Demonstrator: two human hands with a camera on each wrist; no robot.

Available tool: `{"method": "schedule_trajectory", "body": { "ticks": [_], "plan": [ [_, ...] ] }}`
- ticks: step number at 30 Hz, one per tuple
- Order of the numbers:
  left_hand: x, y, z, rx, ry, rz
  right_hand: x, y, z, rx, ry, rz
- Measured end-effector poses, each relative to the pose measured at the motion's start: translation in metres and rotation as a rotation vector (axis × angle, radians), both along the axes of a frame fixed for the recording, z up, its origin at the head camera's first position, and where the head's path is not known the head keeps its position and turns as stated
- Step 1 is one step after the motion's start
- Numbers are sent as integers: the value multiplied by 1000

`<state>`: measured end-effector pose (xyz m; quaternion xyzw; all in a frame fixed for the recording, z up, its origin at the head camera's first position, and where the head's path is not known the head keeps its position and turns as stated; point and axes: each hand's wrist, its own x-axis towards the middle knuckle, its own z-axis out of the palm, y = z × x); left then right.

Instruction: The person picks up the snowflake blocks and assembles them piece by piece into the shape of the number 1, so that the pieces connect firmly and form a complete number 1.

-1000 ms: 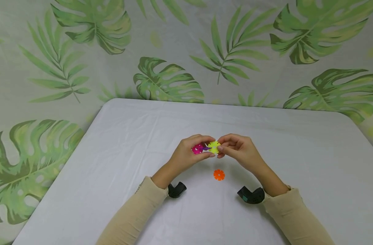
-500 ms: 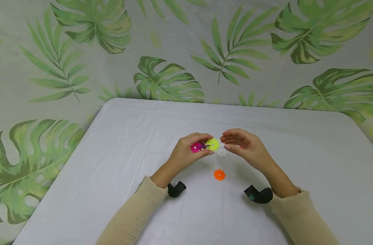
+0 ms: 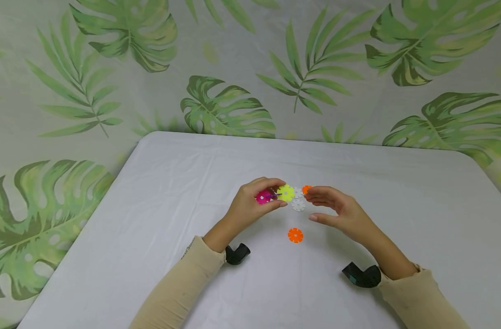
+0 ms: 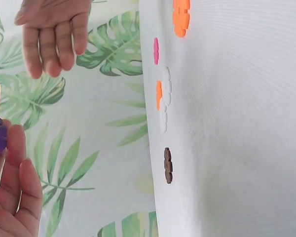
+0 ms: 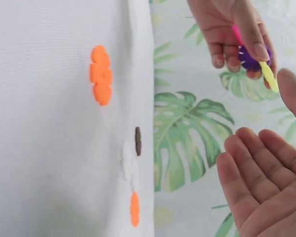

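My left hand (image 3: 247,201) grips a joined row of notched plastic discs between thumb and fingers, above the table. The row holds a pink disc (image 3: 263,197), a purple disc (image 5: 248,59) seen edge-on from the head, and a yellow disc (image 3: 285,193) at the right end. Apart from it, on the right, my right hand (image 3: 338,210) holds nothing, its fingers extended with the thumb spread away. Close beyond those fingertips lie white discs (image 3: 298,205) and an orange disc (image 3: 306,189). Another orange disc (image 3: 295,235) lies nearer, below the gap between the hands.
A brown disc (image 4: 168,165) and a loose pink disc (image 4: 156,51) also lie on the white-covered table (image 3: 184,183), hidden behind the hands in the head view. Black wrist devices (image 3: 362,275) sit under both forearms. A leaf-patterned cloth (image 3: 226,109) hangs behind the table.
My right hand has let go of the yellow disc and moved right, its fingers straightening. The white discs and far orange disc have come into sight. My left hand keeps hold of the joined discs.
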<state>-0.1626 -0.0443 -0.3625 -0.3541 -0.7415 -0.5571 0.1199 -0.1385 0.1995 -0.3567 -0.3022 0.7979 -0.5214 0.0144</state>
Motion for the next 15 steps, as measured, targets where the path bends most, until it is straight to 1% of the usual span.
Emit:
{"method": "schedule_trajectory", "body": {
  "ticks": [8,14,15],
  "plan": [
    [-1,-2,-1,-4,17,12,2,-3,-16,36,-68,24],
    [-2,-2,-1,-8,15,22,-1,-8,-29,69,-101,80],
    [-2,-2,-1,-9,17,24,0,-10,-28,77,-110,85]
  ]
}}
